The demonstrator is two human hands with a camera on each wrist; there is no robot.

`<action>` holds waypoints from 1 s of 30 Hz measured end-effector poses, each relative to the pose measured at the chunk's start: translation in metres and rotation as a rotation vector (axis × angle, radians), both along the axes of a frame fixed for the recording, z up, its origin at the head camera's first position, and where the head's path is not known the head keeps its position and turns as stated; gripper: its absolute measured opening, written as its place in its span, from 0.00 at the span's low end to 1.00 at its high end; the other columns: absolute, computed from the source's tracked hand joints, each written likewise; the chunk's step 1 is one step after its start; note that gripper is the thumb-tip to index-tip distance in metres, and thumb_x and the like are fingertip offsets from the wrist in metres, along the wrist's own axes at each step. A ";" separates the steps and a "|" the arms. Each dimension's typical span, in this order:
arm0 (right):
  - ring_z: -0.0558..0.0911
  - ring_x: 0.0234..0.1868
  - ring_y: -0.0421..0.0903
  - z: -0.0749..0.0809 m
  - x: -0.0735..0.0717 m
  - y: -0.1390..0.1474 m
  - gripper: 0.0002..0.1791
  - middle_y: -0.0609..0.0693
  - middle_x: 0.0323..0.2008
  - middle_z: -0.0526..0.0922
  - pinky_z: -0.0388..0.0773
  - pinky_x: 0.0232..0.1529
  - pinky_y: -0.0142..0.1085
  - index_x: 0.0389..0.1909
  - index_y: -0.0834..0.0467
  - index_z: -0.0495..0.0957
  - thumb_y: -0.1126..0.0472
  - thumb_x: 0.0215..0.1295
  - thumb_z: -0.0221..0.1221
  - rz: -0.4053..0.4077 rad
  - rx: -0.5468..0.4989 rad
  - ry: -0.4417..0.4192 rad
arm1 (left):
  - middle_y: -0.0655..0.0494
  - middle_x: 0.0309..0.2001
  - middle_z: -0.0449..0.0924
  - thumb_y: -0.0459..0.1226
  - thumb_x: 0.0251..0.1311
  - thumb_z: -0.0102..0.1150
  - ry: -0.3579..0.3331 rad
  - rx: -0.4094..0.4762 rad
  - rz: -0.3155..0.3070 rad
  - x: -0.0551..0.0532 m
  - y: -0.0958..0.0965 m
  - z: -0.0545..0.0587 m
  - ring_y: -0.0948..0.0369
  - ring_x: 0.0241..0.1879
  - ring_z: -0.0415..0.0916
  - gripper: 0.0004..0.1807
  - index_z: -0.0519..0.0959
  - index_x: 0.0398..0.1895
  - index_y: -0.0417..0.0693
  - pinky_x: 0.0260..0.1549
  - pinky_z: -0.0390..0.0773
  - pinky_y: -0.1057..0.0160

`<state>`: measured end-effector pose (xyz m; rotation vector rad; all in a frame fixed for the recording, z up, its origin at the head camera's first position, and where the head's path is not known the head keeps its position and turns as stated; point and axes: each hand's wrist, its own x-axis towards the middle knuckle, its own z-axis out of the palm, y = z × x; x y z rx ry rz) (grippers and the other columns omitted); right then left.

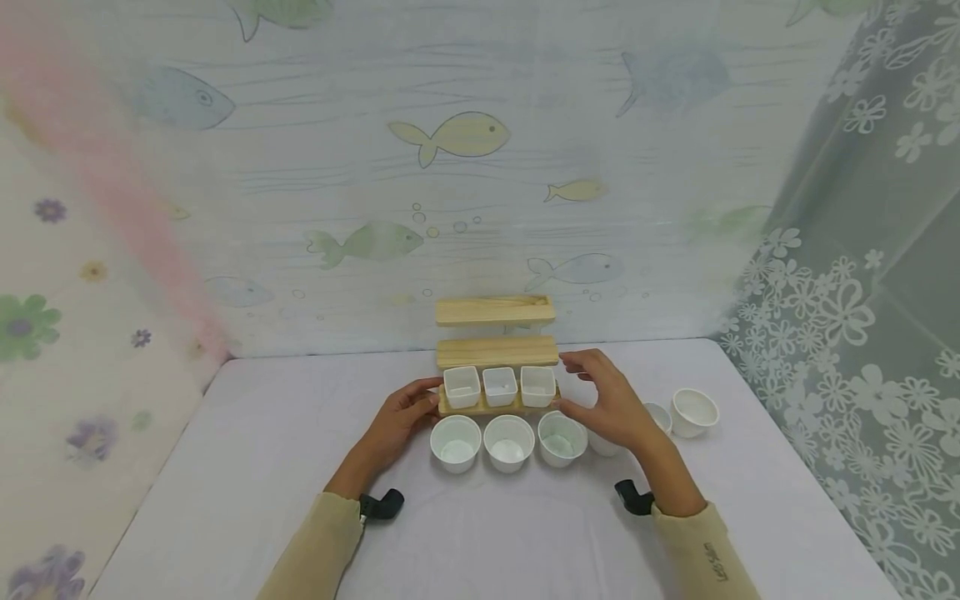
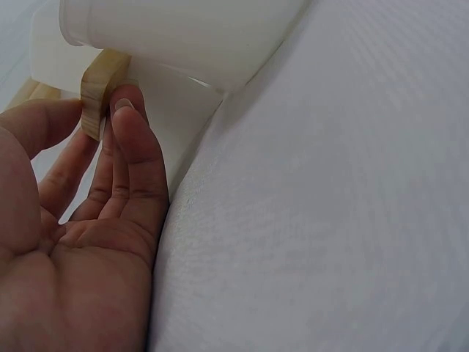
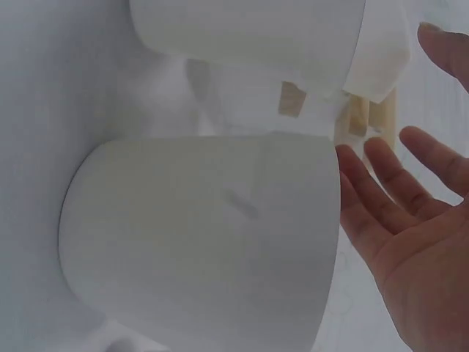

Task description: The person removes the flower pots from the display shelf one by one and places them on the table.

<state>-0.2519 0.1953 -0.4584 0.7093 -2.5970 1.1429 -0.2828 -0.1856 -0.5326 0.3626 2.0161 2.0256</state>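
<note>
A tiered wooden rack (image 1: 497, 351) stands at the back of the table, with three small square white cups (image 1: 500, 387) in a row on its lowest board. My left hand (image 1: 397, 423) is at the rack's left end; in the left wrist view its thumb and fingers pinch the end of a wooden board (image 2: 101, 88). At the rack's right end, my right hand (image 1: 606, 404) has its fingers spread and loosely bent, holding nothing. Three round white cups (image 1: 509, 446) line up just in front of the rack. A large white cup (image 3: 205, 235) fills much of the right wrist view.
More white cups (image 1: 693, 412) stand to the right, partly hidden behind my right hand and forearm. A white cloth (image 1: 240, 467) covers the table. Behind the rack hangs a fish-patterned curtain (image 1: 480, 200), and a lace-flowered curtain (image 1: 885, 400) borders the right side.
</note>
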 end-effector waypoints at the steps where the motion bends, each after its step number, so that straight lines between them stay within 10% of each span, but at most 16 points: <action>1: 0.78 0.65 0.56 0.000 -0.001 -0.002 0.39 0.59 0.65 0.76 0.78 0.67 0.53 0.71 0.63 0.71 0.61 0.61 0.77 0.001 0.000 -0.001 | 0.47 0.52 0.83 0.40 0.79 0.57 -0.002 0.001 0.001 -0.001 0.000 0.000 0.57 0.49 0.82 0.23 0.74 0.73 0.45 0.48 0.84 0.65; 18: 0.80 0.62 0.55 0.000 -0.013 -0.024 0.34 0.55 0.60 0.78 0.79 0.65 0.53 0.65 0.65 0.76 0.67 0.59 0.77 0.031 -0.049 -0.011 | 0.48 0.50 0.84 0.38 0.79 0.57 -0.002 0.020 -0.018 -0.013 -0.004 0.001 0.58 0.48 0.83 0.23 0.74 0.73 0.44 0.48 0.84 0.65; 30: 0.80 0.62 0.55 0.003 -0.030 -0.042 0.33 0.57 0.61 0.77 0.80 0.63 0.52 0.66 0.66 0.75 0.71 0.59 0.75 0.001 -0.058 -0.039 | 0.46 0.52 0.82 0.40 0.80 0.57 0.008 0.004 -0.080 -0.050 -0.015 -0.001 0.56 0.50 0.82 0.23 0.74 0.73 0.46 0.49 0.84 0.64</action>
